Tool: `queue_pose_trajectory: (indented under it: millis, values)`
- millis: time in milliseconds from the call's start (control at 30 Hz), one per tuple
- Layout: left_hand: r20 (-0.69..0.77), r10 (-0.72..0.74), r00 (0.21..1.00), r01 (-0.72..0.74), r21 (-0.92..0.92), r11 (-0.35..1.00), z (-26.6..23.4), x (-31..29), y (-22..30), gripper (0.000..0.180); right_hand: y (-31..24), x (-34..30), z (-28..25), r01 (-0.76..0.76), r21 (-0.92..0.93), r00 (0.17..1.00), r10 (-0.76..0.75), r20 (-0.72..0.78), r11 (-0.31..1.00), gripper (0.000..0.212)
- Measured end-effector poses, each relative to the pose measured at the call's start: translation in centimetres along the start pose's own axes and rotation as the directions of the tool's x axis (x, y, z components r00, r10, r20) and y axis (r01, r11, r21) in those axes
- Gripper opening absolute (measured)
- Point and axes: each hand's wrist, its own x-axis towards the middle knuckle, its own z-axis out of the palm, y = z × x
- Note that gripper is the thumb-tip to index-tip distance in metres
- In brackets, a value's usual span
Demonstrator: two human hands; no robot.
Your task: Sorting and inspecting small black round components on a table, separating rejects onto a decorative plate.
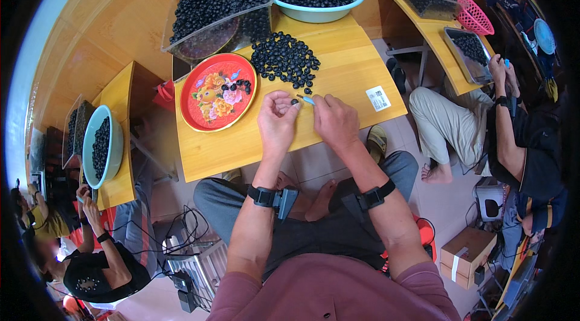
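Between the thumb and fingers of my left hand (278,117) is a small round black bead (294,102), gripped near the table's front part. Just to the right, my right hand (336,118) is closed around a small light-blue-handled tool (308,100), its dark tip pointing at the bead. I cannot tell whether the tip touches it. Beyond my hands spreads a loose pile of black beads (284,58). A round red tray (188,109) with a flower picture lies left of my left hand, and a few beads (240,85) rest on it.
Beads heap in a clear plastic bin (211,45) and a pale-green basin (315,15) at the back of the yellow table (356,55). A white label (378,99) lies at right. People work at tables on both sides. Cables (184,224) and a cardboard box (467,251) are on the floor.
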Motion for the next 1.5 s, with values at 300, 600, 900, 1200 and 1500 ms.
queue_pose_trajectory:
  millis: [300,600,900,1200,1500]
  values:
    - [0.009,0.011,1.0,-0.012,0.058,0.998,-0.4,0.1,-0.2,0.03,-0.3,0.1,-0.2,-0.011,-0.007,0.999,0.01,-0.032,1.0,0.004]
    - [-0.076,0.153,0.985,-0.14,0.148,0.979,-2.5,0.9,0.3,0.018,-0.3,0.0,-0.3,-0.079,-0.022,0.994,0.077,-0.081,0.997,0.005]
    - [0.063,0.424,0.904,-0.297,0.804,0.515,-7.9,6.6,3.8,0.025,-0.3,0.1,-0.2,-0.087,0.006,0.991,0.087,-0.103,0.996,0.006]
    - [0.344,0.22,0.913,-0.404,0.683,0.609,-0.3,4.7,2.3,0.023,-0.2,0.0,-0.1,-0.086,0.004,0.991,0.086,-0.105,0.996,0.008]
    - [0.184,0.237,0.954,-0.299,0.657,0.692,-1.0,3.6,1.5,0.02,-0.2,-0.2,-0.1,-0.086,-0.002,0.991,0.085,-0.108,0.996,0.008]
